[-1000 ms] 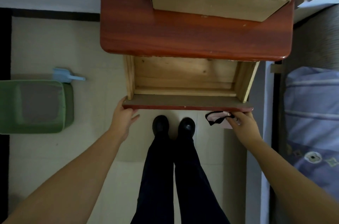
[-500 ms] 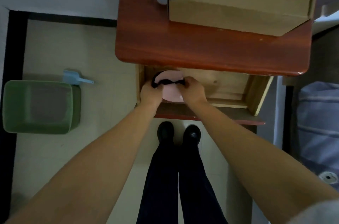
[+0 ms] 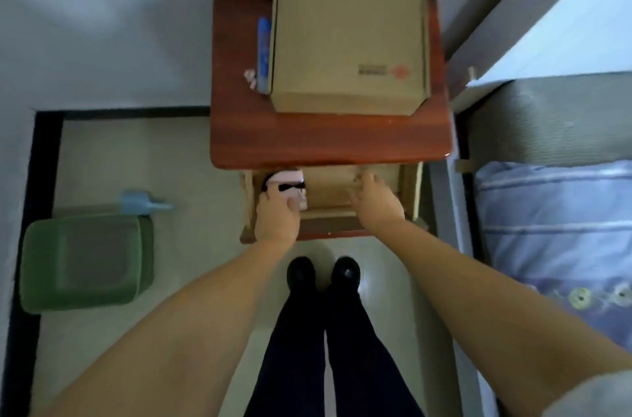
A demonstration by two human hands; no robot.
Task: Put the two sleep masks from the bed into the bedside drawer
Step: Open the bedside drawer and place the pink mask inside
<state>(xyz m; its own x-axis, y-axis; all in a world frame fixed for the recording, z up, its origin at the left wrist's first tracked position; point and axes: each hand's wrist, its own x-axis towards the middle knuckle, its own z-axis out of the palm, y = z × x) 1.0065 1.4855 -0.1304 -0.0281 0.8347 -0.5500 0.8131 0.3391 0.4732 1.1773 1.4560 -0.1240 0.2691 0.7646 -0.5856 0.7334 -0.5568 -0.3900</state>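
Note:
The bedside drawer [image 3: 410,191] is pulled open under the red-brown nightstand top [image 3: 328,143]. A pink sleep mask with a black strap [image 3: 287,181] lies in the drawer's left part. My left hand [image 3: 277,215] rests on its near edge, thumb on the mask. My right hand [image 3: 374,199] is inside the drawer to the right, fingers spread on the wooden bottom and holding nothing. A second mask is not visible.
A cardboard box [image 3: 349,40] and a blue object [image 3: 264,50] sit on the nightstand. A green bin [image 3: 85,262] and a blue dustpan [image 3: 140,204] stand on the floor at left. The bed with a blue striped cover [image 3: 554,238] is at right.
Both hands carried the pink mask into the drawer. My right hand has let go and moved right across the drawer bottom. The camera has pulled back.

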